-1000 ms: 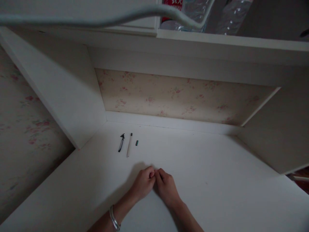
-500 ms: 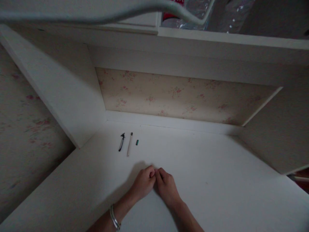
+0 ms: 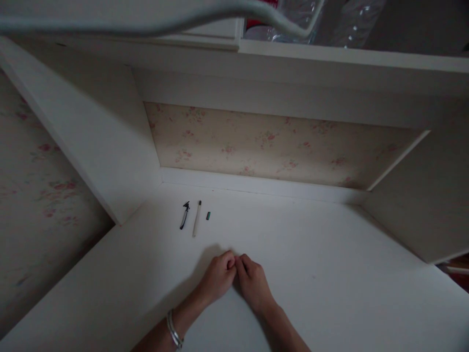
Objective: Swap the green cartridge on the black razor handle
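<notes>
My left hand (image 3: 220, 275) rests on the white desktop, curled into a loose fist, a silver bangle (image 3: 173, 330) around its wrist. Against it lies my right hand (image 3: 253, 282), also closed, with thumbs and knuckles touching. I see nothing held in either one. Beyond the left hand, a black-and-clear razor (image 3: 184, 216) lies to the left of a pale toothbrush (image 3: 197, 220) with a dark head. To the toothbrush's right is a small dark green and black piece (image 3: 208, 215), too small to identify. Neither hand touches these three.
The white desktop (image 3: 304, 244) is bounded by side panels (image 3: 110, 146) and a floral-papered back wall (image 3: 256, 142). Overhead, a shelf edge (image 3: 330, 53) holds clear plastic bottles (image 3: 359, 22). A pale curved bar (image 3: 205, 17) crosses the top of the view.
</notes>
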The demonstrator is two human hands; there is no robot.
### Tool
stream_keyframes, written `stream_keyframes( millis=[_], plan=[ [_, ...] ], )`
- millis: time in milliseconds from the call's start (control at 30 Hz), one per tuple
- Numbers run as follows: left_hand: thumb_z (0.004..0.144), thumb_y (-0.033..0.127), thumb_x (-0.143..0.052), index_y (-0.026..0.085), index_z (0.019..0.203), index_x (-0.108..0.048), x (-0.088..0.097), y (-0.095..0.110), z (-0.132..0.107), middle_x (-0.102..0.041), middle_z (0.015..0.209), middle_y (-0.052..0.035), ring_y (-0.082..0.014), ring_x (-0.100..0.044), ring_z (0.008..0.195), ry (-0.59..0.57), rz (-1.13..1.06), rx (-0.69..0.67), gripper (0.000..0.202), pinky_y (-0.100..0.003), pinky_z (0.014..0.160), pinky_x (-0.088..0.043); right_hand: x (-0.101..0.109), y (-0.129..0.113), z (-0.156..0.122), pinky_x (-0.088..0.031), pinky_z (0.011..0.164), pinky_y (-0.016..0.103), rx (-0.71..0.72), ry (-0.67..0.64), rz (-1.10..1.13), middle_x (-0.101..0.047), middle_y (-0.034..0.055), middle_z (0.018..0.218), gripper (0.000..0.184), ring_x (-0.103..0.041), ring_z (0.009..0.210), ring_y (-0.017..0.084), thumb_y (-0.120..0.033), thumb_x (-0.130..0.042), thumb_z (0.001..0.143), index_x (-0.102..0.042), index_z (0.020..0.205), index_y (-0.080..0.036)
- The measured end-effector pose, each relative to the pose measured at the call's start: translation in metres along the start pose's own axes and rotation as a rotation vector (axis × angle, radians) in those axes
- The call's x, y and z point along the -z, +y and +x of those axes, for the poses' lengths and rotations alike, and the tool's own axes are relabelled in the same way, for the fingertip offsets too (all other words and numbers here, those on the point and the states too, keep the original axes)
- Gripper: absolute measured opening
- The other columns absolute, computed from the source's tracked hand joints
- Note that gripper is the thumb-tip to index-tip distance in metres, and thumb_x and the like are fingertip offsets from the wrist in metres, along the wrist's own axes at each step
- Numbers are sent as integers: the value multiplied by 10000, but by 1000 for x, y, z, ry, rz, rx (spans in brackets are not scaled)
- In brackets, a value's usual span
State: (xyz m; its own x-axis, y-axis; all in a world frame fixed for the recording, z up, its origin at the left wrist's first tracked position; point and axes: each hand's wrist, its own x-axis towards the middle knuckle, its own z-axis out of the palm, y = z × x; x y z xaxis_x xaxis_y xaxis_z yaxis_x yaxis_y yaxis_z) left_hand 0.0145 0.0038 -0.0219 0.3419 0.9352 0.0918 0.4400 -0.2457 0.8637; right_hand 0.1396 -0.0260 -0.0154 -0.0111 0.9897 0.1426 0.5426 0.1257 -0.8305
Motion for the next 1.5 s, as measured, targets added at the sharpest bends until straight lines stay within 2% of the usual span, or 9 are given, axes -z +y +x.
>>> stream_keyframes(
  millis=[633, 1500],
  plan=[
    [692, 88, -389, 202, 593, -312, -1, -3, 1, -320, 536, 66, -104, -321, 532, -1, 13, 10, 170, -251, 509, -190, -1, 1, 1, -337, 545, 214, 23, -7, 3, -583, -8, 627, 302, -516, 557, 125, -312, -365, 937, -535, 712, -204],
    [722, 110, -393, 199, 598, -306, -2, -5, 1, -321, 535, 67, -103, -323, 536, 4, 24, 0, 176, -250, 512, -188, 0, 2, 0, -344, 554, 214, 11, -30, -15, -577, -9, 635, 308, -525, 574, 137, -334, -341, 948, -521, 733, -207]
  ],
)
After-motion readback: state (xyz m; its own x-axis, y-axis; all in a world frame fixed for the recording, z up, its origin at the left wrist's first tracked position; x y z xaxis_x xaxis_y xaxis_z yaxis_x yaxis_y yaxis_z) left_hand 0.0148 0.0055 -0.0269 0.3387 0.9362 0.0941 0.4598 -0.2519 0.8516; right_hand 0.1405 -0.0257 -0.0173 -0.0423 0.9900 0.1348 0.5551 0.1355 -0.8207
